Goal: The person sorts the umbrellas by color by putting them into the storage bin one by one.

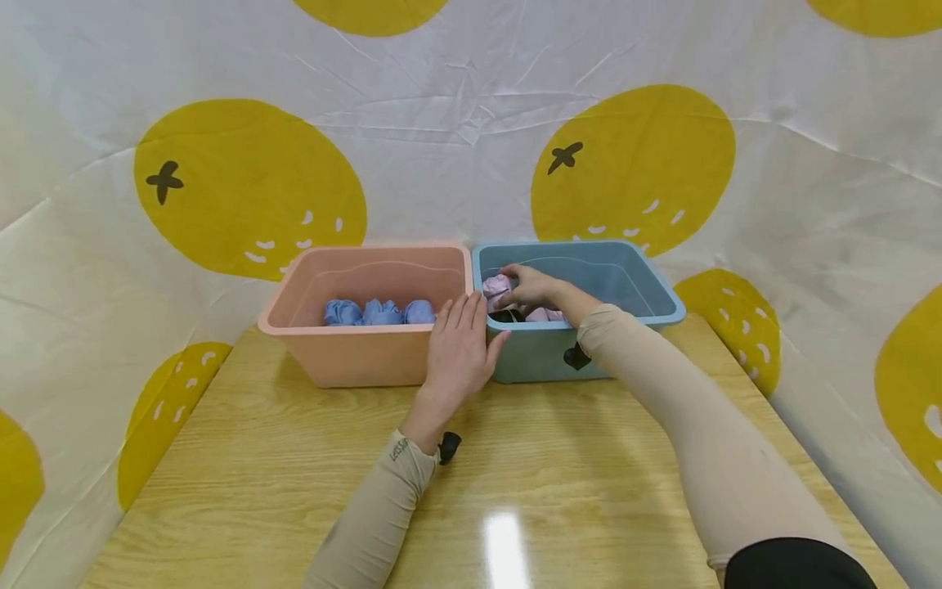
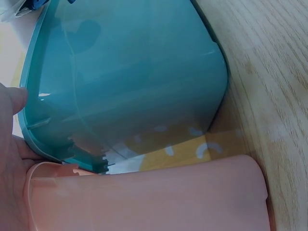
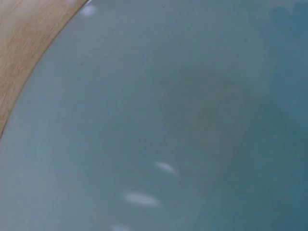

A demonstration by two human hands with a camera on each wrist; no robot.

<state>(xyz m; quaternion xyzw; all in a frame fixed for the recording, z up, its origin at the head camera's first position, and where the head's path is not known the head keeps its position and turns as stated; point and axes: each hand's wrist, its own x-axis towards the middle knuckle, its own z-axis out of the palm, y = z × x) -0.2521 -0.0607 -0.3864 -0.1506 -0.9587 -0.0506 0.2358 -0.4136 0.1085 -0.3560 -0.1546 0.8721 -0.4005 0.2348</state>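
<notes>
My left hand (image 1: 459,348) lies with straight fingers across the meeting rims of the pink bin (image 1: 368,352) and the blue bin (image 1: 530,352). In the left wrist view, part of that hand (image 2: 12,130) touches both rims. My right hand (image 1: 537,289) reaches inside the blue bin and grips a bundled light-pink cloth (image 1: 496,288) near its left wall. Below this hand lie another pink cloth bundle (image 1: 546,314) and a black item (image 1: 508,316), partly hidden by the front rim. The right wrist view catches only the blue bin's outer wall (image 3: 144,120).
Three bundled blue cloths (image 1: 382,312) sit in a row inside the pink bin. Both bins stand side by side on a wooden table (image 1: 294,466), near its far edge. Behind them hangs a white sheet (image 1: 441,164) with yellow fruit shapes.
</notes>
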